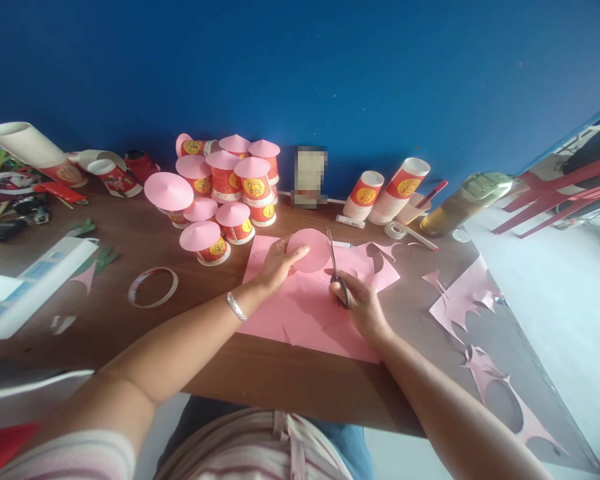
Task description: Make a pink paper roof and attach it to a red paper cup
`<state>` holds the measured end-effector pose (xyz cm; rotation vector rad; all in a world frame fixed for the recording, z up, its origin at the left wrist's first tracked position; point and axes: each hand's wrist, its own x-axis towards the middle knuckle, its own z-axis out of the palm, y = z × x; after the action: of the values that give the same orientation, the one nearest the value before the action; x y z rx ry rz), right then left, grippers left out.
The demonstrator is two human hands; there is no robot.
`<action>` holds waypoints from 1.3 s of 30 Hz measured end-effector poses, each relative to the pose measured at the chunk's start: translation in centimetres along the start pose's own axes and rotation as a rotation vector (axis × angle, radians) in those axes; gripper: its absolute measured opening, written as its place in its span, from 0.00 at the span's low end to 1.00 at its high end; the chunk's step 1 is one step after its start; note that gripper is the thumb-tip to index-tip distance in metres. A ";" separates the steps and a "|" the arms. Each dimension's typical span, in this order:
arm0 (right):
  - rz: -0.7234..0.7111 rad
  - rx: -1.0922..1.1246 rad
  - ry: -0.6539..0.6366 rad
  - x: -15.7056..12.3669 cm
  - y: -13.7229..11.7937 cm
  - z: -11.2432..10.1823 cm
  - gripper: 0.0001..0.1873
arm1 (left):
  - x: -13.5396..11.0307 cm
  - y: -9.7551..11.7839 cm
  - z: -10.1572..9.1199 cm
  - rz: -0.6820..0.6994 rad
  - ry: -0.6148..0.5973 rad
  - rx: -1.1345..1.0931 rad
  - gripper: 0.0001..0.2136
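My left hand pinches a round pink paper disc by its left edge, thumb on top. My right hand is closed around the dark handles of a pair of scissors. The blades point away from me and lie beside the disc's right edge; whether they touch it I cannot tell. Both hands are over a large pink paper sheet on the brown table. At the back left stand several red paper cups topped with pink paper cones.
Stacked paper cups lean near the blue wall, with a glue stick, tape roll and gold bottle nearby. Pink paper scraps lie at right. A tape ring and power strip are at left.
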<state>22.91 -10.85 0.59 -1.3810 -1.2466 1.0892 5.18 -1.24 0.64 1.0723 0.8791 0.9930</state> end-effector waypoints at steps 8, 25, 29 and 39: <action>0.014 0.003 -0.017 0.0 0.2 -0.1 0.18 | 0.2 -0.2 -0.4 0.005 0.010 0.033 0.19; 0.041 0.046 -0.029 -0.1 0.1 0.0 0.19 | 0.4 -0.1 -0.4 0.025 0.043 0.026 0.18; 0.049 0.072 -0.024 -0.1 0.2 0.0 0.20 | 0.2 0.2 -0.4 -0.004 0.055 0.031 0.18; 0.047 0.093 -0.026 -0.1 0.2 0.1 0.21 | 0.3 0.2 -0.6 -0.047 0.097 0.057 0.18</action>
<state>22.87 -10.98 0.39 -1.3353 -1.1723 1.1869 4.74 -0.73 0.65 1.0532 1.0126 0.9929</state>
